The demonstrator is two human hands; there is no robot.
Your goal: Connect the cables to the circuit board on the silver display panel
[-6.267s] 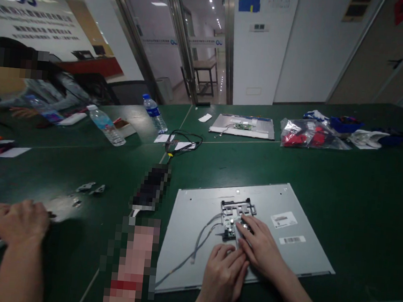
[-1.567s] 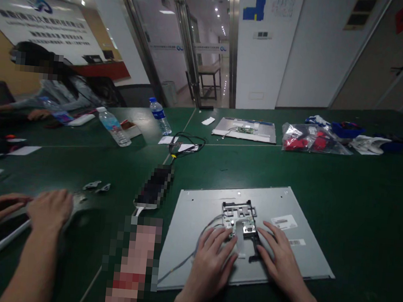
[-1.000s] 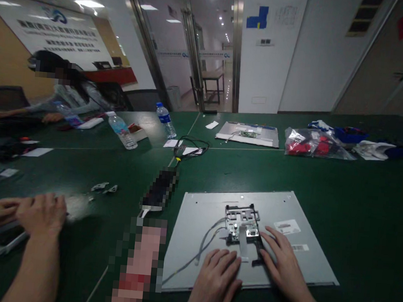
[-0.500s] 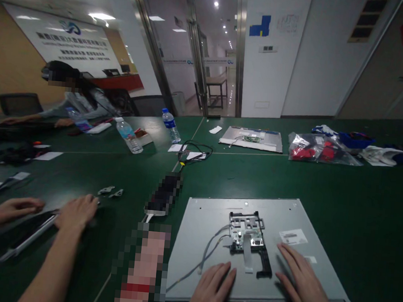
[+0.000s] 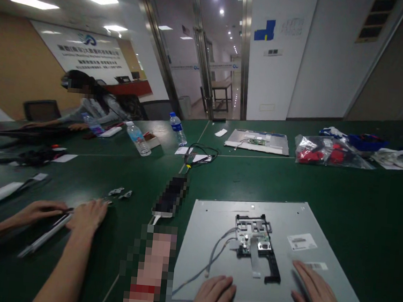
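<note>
A flat grey display panel [image 5: 199, 259] lies back side up on the green table in front of me. A black bracket with a circuit board [image 5: 253, 240] sits on its middle, and grey cables [image 5: 215, 253] run from it toward the lower left. My left hand [image 5: 214, 298] rests at the panel's front edge, fingers bent a little and thumb partly hidden. Over the panel's front right part is my right hand [image 5: 319, 297], its fingers stretched and its thumb apart, near a white label [image 5: 314, 265]. Neither hand visibly grips anything.
At left, another person's hands [image 5: 88, 216] work on a long narrow part [image 5: 44, 238]. A pixelated phone [image 5: 171, 195] lies left of the panel. Bottles [image 5: 138, 138], a second panel [image 5: 276, 145] and a plastic bag with red items [image 5: 328, 152] stand or lie farther back.
The view has shifted slightly, so everything appears farther right. My left hand has drawn back toward the front edge with its fingers more bent. My right hand has slid back from the bracket.
</note>
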